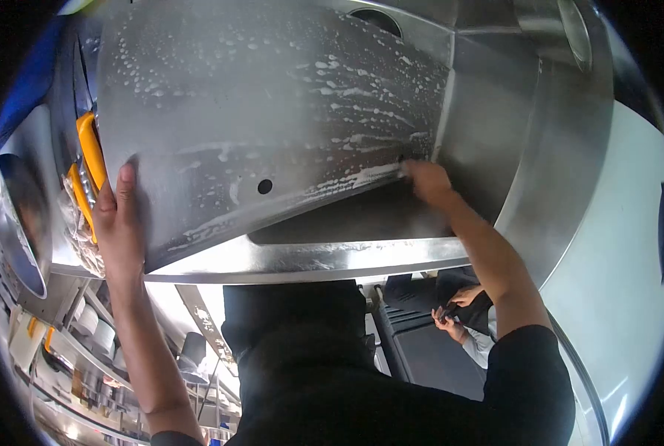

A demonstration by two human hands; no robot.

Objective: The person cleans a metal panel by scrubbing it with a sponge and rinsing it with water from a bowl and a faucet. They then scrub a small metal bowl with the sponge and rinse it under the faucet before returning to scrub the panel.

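We're logging two yellow-handled tools (90, 149) lying at left, near a metal bowl (26, 215); something blue (33, 85) is showing above them. Lower left, shelving (92, 360) is running off, too cluttered for us to read. Lower right, another person (479, 344) is holding a small dark object (449, 312).

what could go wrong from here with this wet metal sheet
The metal sheet is streaked with suds, so it might slip from the left hand. What look like yellow-handled knives sit right beside that hand, so a slip could risk a cut. The right hand, at the sheet's lower edge, could get scraped.
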